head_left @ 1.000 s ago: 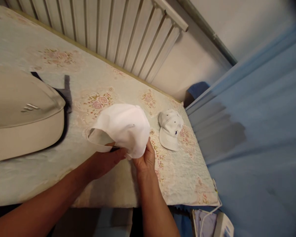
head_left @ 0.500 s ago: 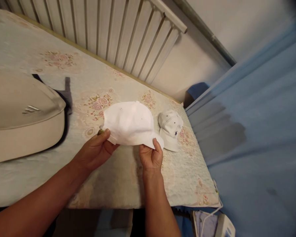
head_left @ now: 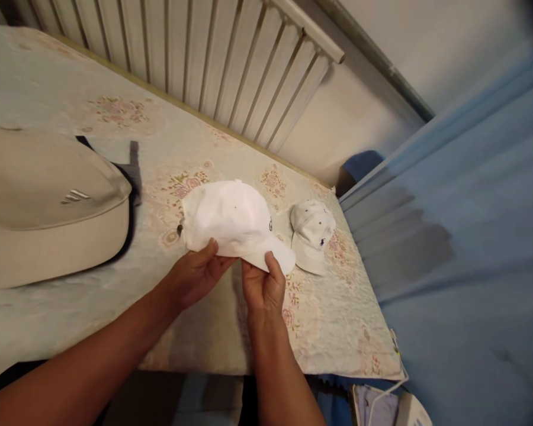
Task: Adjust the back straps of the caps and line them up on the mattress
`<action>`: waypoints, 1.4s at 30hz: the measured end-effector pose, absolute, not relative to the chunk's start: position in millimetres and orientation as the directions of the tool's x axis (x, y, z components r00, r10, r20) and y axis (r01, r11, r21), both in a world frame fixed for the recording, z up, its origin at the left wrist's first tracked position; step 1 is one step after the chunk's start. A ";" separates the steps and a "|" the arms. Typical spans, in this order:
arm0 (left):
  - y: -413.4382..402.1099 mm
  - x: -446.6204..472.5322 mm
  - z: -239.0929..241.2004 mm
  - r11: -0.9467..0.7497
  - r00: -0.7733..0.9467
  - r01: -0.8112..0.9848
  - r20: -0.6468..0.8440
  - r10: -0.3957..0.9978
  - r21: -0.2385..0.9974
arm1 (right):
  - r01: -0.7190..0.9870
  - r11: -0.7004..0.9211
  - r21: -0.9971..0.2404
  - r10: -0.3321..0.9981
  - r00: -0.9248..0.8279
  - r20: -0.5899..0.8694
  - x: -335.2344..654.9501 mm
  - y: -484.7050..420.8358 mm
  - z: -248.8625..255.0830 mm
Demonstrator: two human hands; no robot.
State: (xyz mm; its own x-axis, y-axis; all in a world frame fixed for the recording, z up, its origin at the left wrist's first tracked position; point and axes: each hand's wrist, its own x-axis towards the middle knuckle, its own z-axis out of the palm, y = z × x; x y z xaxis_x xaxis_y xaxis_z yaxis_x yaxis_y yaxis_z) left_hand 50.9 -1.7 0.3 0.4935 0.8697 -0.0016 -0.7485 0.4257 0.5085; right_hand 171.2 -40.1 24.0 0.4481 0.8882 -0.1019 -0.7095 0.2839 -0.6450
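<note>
A white baseball cap is held above the bed, its brim pointing right and a small dark mark showing at its front. My left hand grips the lower edge of the crown, thumb on the outside and fingers underneath. The brim is pinched by my right hand, thumb on top; its other fingers are partly hidden below. Just right of the brim, a second off-white cap with a small dark blue logo lies on the bedding. A large beige cap-shaped bag with three stripes and dark straps rests at the left.
Floral quilted bedding covers the bed. A pale slatted radiator runs along the wall behind it. To the right hangs a blue curtain. A white device with a cable sits below the bed's right front corner.
The white cap has turned so more of its front and brim faces me. My left hand has shifted from the back strap toward the middle of the lower edge, closer to my right hand.
</note>
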 end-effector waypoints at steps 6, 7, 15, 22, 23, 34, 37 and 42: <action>9.6 38.7 9.1 0.436 0.478 -0.769 -0.031 0.878 0.467 | -0.750 0.250 -0.612 0.873 0.448 -0.192 195.4 -41.9 27.8; 12.1 36.9 9.9 0.432 0.467 -0.773 -0.043 0.883 0.464 | -0.750 0.242 -0.616 0.875 0.443 -0.196 199.0 -42.6 28.5; 17.1 42.5 3.8 0.396 0.413 -0.788 -0.074 0.908 0.471 | -0.775 0.192 -0.602 0.893 0.393 -0.220 200.3 -45.1 28.2; 8.3 48.6 2.3 0.437 0.486 -0.767 -0.018 0.874 0.470 | -0.764 0.199 -0.613 0.884 0.411 -0.225 191.5 -46.8 30.4; 9.8 46.3 2.1 0.437 0.478 -0.768 -0.034 0.878 0.468 | -0.761 0.189 -0.621 0.887 0.403 -0.224 193.6 -47.8 31.2; 21.3 27.5 2.3 0.621 0.607 -0.627 -0.204 0.768 0.470 | -0.774 0.020 -0.633 0.927 0.252 -0.279 226.5 -50.0 17.0; 20.1 25.4 11.6 0.656 0.603 -0.611 -0.276 0.749 0.444 | -0.763 0.064 -0.643 0.918 0.297 -0.261 228.1 -45.8 13.0; 12.4 25.3 25.7 0.732 0.649 -0.554 -0.346 0.678 0.396 | -0.781 0.105 -0.616 0.894 0.345 -0.286 228.4 -41.0 10.1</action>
State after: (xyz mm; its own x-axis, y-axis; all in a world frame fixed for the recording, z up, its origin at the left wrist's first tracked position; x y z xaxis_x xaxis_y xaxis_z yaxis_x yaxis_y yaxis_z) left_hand 25.3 12.4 25.7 0.6489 0.6777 -0.3457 -0.5538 0.7324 0.3962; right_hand 228.4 -41.0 10.1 0.3454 0.8939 -0.2858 -0.7805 0.1046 -0.6163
